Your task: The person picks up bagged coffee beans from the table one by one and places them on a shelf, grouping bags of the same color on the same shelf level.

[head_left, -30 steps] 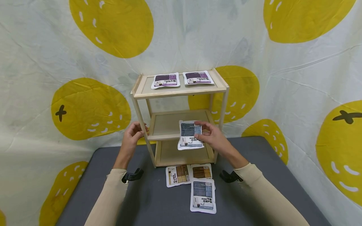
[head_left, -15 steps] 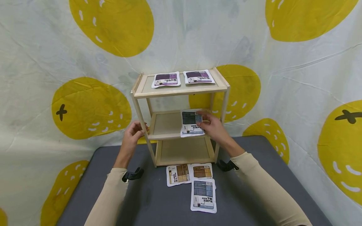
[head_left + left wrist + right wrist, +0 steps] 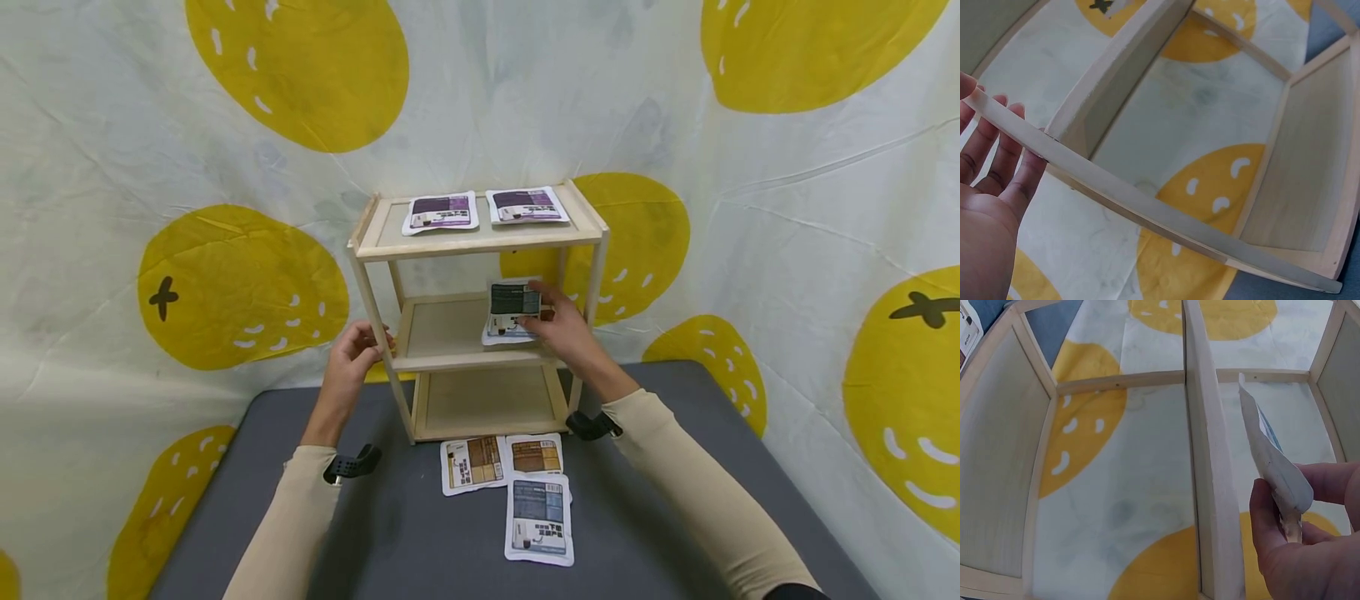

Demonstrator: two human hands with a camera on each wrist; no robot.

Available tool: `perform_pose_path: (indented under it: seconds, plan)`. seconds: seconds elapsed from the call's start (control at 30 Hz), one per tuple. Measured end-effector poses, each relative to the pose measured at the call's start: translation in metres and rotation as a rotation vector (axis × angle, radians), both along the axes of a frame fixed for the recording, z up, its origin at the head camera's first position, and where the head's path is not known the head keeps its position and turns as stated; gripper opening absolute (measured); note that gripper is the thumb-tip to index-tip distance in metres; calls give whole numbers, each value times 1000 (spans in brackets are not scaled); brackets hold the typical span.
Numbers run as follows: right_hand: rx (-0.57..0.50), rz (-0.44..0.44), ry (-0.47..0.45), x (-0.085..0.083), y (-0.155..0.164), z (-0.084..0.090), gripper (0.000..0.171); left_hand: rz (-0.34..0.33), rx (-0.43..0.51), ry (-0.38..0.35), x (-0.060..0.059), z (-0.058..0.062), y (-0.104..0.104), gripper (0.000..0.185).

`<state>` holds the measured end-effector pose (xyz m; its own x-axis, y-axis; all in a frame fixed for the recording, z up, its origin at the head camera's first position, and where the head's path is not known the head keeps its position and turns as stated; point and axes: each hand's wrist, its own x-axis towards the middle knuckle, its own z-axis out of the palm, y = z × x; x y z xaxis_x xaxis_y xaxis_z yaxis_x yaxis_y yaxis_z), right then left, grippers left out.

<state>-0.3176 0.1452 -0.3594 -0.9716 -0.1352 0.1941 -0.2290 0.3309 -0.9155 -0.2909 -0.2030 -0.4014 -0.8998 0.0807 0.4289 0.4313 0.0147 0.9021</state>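
Dark grey table, white cloth backdrop, yellow fruit print. Right hand grip: pinching dark-label pouch, tilted, just above middle shelf of wooden rack. Left hand grip: holding rack's left post. Purple-label pouches up top; brown-label pouches and blue-grey-label pouch on table. Black Chinese print, brand too small.

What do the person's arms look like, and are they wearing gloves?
No gloves! The left grip and right grip are bare, with five-fingered human shapes. The left sleeve and right sleeve are long, plain and beige. There's a black left wristband and a black right wristband, near the sleeve ends.
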Motion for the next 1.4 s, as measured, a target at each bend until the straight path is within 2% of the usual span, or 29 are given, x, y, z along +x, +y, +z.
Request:
perform_pose_path:
  seconds: [0.3, 0.6, 0.8, 1.0, 1.17, 1.3, 1.4]
  plan:
    - [21, -22, -23, -9, 0, -5, 69, 3, -2, -7, 0, -3, 0, 21]
    - [25, -32, -32, -14, 1, -8, 79, -29, 9, 2, 1, -3, 2, 22]
    - [37, -36, -31, -14, 1, -8, 76, -37, 9, 3, 2, -2, 2, 30]
    - [59, -50, -18, -11, -1, -9, 71, -33, 8, 5, 2, -2, 2, 25]
    - [109, -67, 60, -5, -3, -8, 64, -38, 10, 4, 2, -3, 1, 18]
    - [143, -31, 150, 1, -4, -9, 59, -36, 11, 7, 1, -3, 0, 19]
    - [118, 9, 166, 5, -4, -10, 59, -32, 13, 11, 1, -3, -1, 19]
